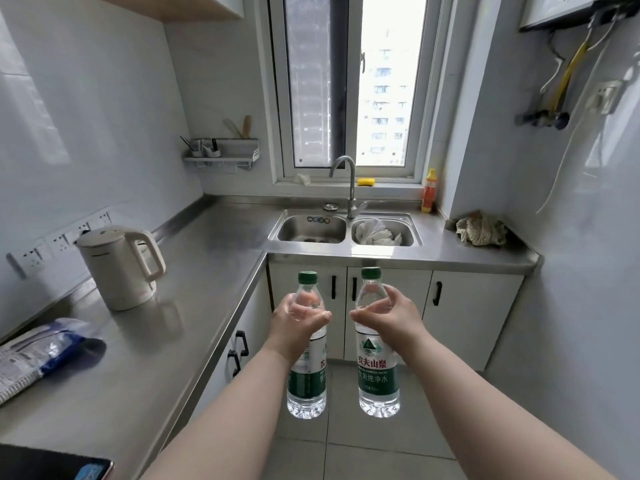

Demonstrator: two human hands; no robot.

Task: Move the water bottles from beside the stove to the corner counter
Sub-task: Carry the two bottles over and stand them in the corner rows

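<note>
The left hand (298,318) clamps the left bottle (306,379), the right hand (389,318) the right bottle (378,375), fingers wrapped, both upright at six o'clock. Keep them vertical and steer to the counter (221,237) corner at eleven o'clock.

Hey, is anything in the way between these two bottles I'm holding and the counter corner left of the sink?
Nothing visible. The left bottle and right bottle hang over the floor; the corner counter shows bare steel. The kettle stands left of that path.
</note>
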